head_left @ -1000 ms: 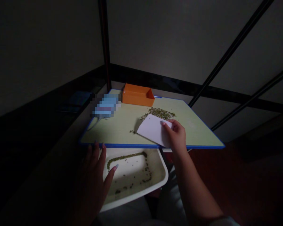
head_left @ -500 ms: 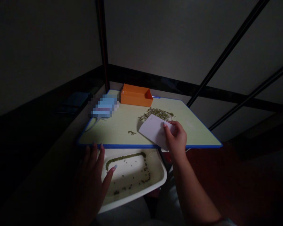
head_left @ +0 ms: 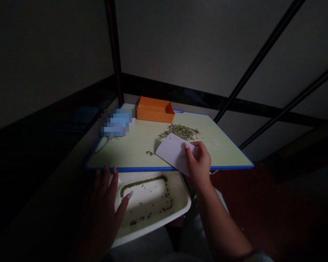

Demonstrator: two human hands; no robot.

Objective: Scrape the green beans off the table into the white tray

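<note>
My right hand [head_left: 200,162] pinches a thin white plastic card [head_left: 171,151] between thumb and fingers. The card is tilted over the front part of a pale board [head_left: 131,149] with a blue edge. Just beyond it lies a loose pile of small green beans or seeds [head_left: 182,131], and a few stray ones [head_left: 149,153] lie to its left. My left hand [head_left: 106,203], in deep shadow, has its fingers stretched and spread near the board's front edge, over the left side of a white basin [head_left: 155,229]. Its thumb reaches over the basin, where more green seeds [head_left: 144,181] line the sides.
An orange open-topped box [head_left: 155,113] stands at the back of the board. On the left lies a blurred light-blue item [head_left: 117,123] with a pale strap. Wall panels rise behind, and a reddish floor [head_left: 235,196] shows at the right.
My right hand and the card have shifted slightly left over the board, close to the stray seeds. The whole view has moved a little. My left hand keeps its pose by the basin.
</note>
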